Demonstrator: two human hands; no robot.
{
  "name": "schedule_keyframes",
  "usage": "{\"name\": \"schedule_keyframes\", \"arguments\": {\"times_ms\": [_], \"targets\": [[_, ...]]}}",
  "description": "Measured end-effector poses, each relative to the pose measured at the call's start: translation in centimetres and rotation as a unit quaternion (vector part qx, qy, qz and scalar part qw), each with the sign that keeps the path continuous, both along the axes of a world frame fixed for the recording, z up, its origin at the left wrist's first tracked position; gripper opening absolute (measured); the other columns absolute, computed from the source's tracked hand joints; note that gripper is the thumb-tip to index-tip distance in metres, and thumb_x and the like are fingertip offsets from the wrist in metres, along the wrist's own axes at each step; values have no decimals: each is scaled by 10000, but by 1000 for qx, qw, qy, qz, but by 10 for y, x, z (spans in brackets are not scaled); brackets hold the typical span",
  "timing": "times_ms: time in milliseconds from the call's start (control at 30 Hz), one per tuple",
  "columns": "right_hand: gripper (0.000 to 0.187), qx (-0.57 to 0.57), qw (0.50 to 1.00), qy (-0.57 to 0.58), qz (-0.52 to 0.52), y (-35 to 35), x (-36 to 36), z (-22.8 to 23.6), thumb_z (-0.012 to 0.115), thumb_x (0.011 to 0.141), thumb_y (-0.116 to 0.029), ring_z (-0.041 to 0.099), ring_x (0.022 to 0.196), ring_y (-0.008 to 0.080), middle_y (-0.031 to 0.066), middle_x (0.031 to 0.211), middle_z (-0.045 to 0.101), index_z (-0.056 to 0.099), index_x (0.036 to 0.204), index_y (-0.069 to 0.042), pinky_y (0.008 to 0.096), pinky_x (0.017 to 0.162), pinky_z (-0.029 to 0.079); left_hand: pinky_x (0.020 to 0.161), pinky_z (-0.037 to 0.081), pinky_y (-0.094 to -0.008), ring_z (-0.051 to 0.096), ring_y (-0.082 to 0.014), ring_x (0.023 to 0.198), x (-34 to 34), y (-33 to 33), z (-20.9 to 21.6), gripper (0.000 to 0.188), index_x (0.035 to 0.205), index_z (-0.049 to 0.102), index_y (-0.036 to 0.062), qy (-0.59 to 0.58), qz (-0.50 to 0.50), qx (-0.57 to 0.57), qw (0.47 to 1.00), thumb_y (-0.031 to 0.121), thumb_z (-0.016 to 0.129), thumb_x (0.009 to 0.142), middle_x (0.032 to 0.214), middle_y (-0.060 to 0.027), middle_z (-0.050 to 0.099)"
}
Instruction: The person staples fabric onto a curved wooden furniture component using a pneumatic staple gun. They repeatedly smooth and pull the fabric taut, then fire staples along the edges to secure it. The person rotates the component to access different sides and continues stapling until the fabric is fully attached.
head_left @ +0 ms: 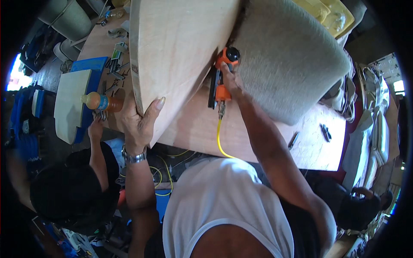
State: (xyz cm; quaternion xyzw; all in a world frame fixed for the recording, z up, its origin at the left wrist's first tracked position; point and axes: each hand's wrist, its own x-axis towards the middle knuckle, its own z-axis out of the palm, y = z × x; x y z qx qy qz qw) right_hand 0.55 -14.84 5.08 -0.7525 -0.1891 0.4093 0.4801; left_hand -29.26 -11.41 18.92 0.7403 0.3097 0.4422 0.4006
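Observation:
My left hand (138, 122) is closed on the lower edge of a tilted plywood panel (176, 51), its thumb on the pale face. My right hand (231, 81) grips an orange and black air stapler (223, 93) by its body. The stapler's black part is close to the panel's right edge. From its end fitting runs a yellow air hose (218, 135) down toward my body. Beside it, on the right, rests a large upholstered piece (290, 64) covered in greyish-beige fabric. Whether the stapler's nose touches the panel or the fabric is hidden.
A wooden worktable (189, 124) carries pliers (325, 133), a small dark tool (294, 140) and an orange drink bottle (102, 102). Left of me, a co-worker in a dark cap (75, 189) reaches near that bottle. A yellow tray (340, 19) stands at the far right.

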Motion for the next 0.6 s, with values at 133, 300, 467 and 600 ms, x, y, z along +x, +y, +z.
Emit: {"name": "schedule_keyframes", "arguments": {"times_ms": [133,300,467,600], "targets": [[709,56,996,-53,40,7,31,-59,572,967,-635,703,744,233,136,820,687,670,1131,47,376,687,572,839,547,-290,677,-116,955,-7,-4,-10,323,1230,649,-37,-20,-30,-51,998,86,727,941,1069,-97,748],[742,35,994,56,85,-44,50,2,547,949,-704,670,711,206,122,789,678,707,1017,17,365,662,561,836,550,-314,703,-158,961,-8,-6,-14,329,1238,640,-44,-17,-45,-15,999,93,706,946,1074,-131,754],[850,-25,975,-110,189,-54,58,31,496,914,-793,661,745,204,116,784,678,714,1007,24,372,702,545,789,544,-325,693,-174,879,-17,-9,-27,295,1177,670,-51,6,-22,-17,1000,112,712,935,1022,-138,747],[805,-25,972,-103,212,-45,69,5,494,930,-785,631,687,158,50,762,660,695,1005,-9,346,676,526,758,536,-338,684,-196,821,-22,-16,-30,227,1072,707,-56,6,-14,-45,999,103,719,911,968,-146,737]]}}
